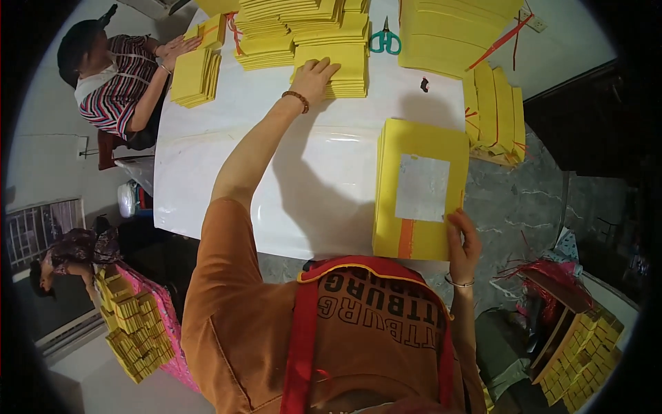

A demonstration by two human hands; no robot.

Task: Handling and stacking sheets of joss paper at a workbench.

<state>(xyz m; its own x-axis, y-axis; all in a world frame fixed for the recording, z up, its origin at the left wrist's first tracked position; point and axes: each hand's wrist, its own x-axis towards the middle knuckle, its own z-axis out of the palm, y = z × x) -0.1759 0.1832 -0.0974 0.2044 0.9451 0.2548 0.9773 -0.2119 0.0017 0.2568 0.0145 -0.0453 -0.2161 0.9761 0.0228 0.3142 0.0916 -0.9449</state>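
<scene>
My left hand [316,79] reaches across the white table and lies on top of a stack of folded yellow paper [350,62], fingers stretched out and a little apart. At the table's near right corner stands a thick stack of large yellow paper [386,179]. A grey-white sheet [423,186] and an orange strip [407,238] lie on its top face. My right hand [465,241] holds that stack's right edge with bent fingers; the thumb is mostly hidden.
Yellow bundles [262,52] fill the table's far side, beside green-handled scissors [385,40] and large yellow sheets [441,34]. At the far left a co-worker [110,83] handles a yellow stack [195,77]. Tied yellow bundles [495,114] stand off the right edge. Another person [72,252] bends at the lower left.
</scene>
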